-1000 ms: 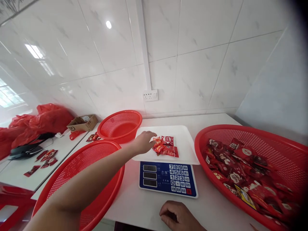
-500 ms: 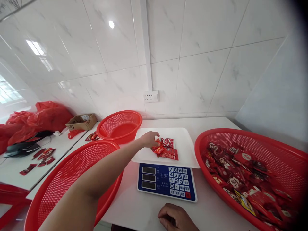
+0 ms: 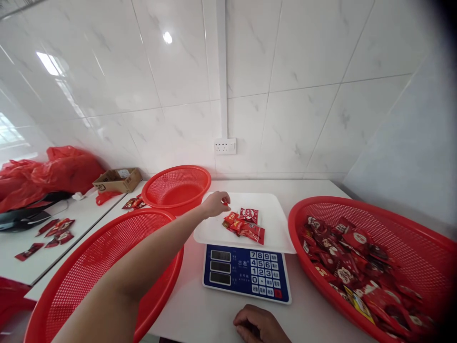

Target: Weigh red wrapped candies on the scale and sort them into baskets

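Note:
My left hand (image 3: 215, 204) reaches over the left part of the white scale pan (image 3: 274, 224), its thumb and fingers pinched together. A sliver of a small red packet (image 3: 225, 203) shows between the fingertips; most of it is hidden. Just right of the hand, several red snack packets (image 3: 246, 224) lie in a loose pile on the pan. The blue keypad panel (image 3: 246, 272) of the scale faces me. At the bottom, my right hand (image 3: 263, 325) rests on the table with its fingers curled in, and nothing shows in it.
A red basket (image 3: 321, 202) full of red packets stands at the right. Two other red baskets, a near one (image 3: 82, 238) and a far one (image 3: 178, 171), stand left of the scale. Further left are loose packets (image 3: 60, 228), a cardboard box (image 3: 117, 181) and red plastic bags (image 3: 64, 166).
My left hand has moved slightly left, away from the packet pile, with a bit of red in its fingertips. The right hand stays where it was. The view has shifted a little.

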### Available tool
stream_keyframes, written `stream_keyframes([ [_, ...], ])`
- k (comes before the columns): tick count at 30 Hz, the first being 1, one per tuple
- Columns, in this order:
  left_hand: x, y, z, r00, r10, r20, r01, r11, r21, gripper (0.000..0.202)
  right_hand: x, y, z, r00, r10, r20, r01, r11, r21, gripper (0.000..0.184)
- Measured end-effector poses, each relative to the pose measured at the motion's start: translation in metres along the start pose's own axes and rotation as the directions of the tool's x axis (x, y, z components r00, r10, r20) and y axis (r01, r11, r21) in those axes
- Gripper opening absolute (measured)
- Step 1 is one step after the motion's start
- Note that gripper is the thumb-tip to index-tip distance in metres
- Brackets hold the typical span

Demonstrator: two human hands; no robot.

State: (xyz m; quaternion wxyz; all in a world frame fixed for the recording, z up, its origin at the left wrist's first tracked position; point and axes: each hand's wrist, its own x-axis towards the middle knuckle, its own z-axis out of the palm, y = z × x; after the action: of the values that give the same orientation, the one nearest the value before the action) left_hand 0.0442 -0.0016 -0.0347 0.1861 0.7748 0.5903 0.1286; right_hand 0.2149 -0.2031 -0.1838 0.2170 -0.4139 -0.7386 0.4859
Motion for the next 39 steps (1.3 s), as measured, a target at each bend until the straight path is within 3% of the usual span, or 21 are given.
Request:
stream_keyframes([
  [3, 0.0, -0.015, -0.029, 0.987, -0.035, -0.16, 0.038, 0.999, 0.011, 0.013, 0.001, 0.001, 0.001, 1.0, 0.004, -0.008, -0.004, 1.0, -0.011, 0.02],
  [6, -0.001, -0.034, -0.062, 0.947, -0.092, -0.309, 0.106, 0.994, 0.031, 0.021, 0.001, -0.003, 0.0, 1.0, -0.008, -0.008, 0.008, 1.0, -0.005, 0.021],
  [9, -0.004, -0.039, -0.073, 0.941, -0.099, -0.323, 0.121, 0.992, 0.048, 0.027, 0.001, -0.005, -0.001, 1.0, 0.004, -0.004, -0.004, 1.0, 0.009, 0.023],
  [13, -0.01, -0.018, -0.041, 0.996, 0.023, -0.081, -0.019, 0.998, 0.052, 0.022, 0.0, -0.003, 0.001, 0.999, 0.035, -0.006, -0.035, 0.999, 0.009, 0.025],
  [16, -0.013, -0.001, -0.007, 0.993, 0.075, 0.096, -0.08, 0.996, 0.047, 0.025, 0.0, 0.001, 0.003, 0.999, 0.021, -0.024, -0.021, 1.0, 0.0, 0.024],
  [19, -0.013, 0.005, 0.012, 0.981, 0.07, 0.183, -0.081, 0.995, 0.054, 0.03, 0.0, 0.002, 0.004, 0.999, 0.008, -0.036, -0.009, 1.0, -0.023, 0.023],
  [31, -0.009, 0.004, 0.021, 0.967, 0.087, 0.24, -0.113, 0.989, 0.099, 0.054, 0.0, 0.003, 0.006, 0.999, -0.008, -0.051, 0.006, 0.999, -0.052, 0.021],
  [36, -0.006, 0.002, 0.021, 0.981, 0.065, 0.183, -0.09, 0.987, 0.13, 0.042, 0.0, -0.001, 0.005, 0.999, 0.023, -0.046, -0.026, 0.998, -0.05, 0.022],
  [39, -0.007, -0.003, 0.011, 0.993, 0.047, 0.105, -0.059, 0.991, 0.122, 0.027, 0.0, -0.002, 0.004, 0.999, 0.03, -0.045, -0.032, 0.999, -0.035, 0.022],
])
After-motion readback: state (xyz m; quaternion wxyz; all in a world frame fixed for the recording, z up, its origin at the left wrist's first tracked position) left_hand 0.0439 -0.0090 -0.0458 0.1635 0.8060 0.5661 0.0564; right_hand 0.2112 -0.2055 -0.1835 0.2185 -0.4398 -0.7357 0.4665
